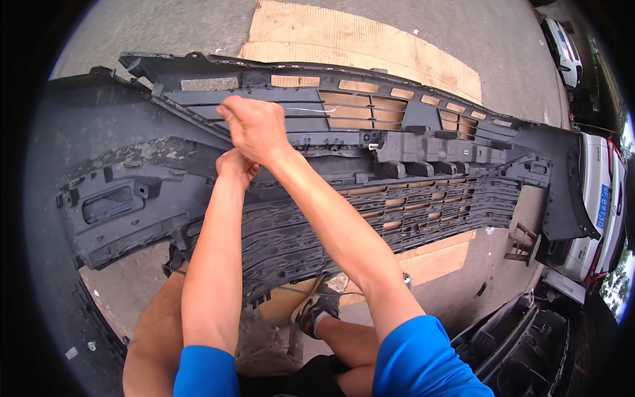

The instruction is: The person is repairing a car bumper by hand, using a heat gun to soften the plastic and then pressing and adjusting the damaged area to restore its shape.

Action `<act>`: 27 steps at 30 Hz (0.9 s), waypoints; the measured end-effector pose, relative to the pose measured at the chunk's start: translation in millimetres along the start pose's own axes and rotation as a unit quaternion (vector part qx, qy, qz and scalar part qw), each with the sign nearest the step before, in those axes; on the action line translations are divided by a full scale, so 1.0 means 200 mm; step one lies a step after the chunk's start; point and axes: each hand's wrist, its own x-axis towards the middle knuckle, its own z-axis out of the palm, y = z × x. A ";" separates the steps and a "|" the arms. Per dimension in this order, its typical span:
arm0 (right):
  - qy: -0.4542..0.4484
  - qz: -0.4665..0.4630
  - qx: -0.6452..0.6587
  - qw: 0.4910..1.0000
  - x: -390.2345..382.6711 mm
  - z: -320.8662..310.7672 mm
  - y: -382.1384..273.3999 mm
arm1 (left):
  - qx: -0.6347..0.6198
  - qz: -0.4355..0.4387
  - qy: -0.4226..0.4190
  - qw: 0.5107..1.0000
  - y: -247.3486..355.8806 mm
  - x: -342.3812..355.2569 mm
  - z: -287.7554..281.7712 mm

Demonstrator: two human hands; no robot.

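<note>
A large black plastic car bumper [192,152] lies with its ribbed inner side up. Over its left-middle part my two hands are close together. My right hand [256,129] is closed in a fist above the upper grille slats [301,119]. Just below it, my left hand [235,165] is closed too, its fingers curled under the right wrist. What either hand grips is hidden by the fingers. A thin pale strand [307,110] runs rightward from beside my right hand across the slats; whether I hold it cannot be seen.
Cardboard sheets [357,36] lie on the concrete beyond and below the bumper. A small wooden stool [522,245] stands at the right, near a parked silver car [595,198]. More black car parts [522,344] lie at lower right. My shoe [317,308] is under the bumper's near edge.
</note>
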 end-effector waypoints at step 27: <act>-0.388 0.008 -0.174 0.905 0.00 0.14 -0.22 | -0.116 0.074 0.033 0.990 -0.05 -0.06 -0.01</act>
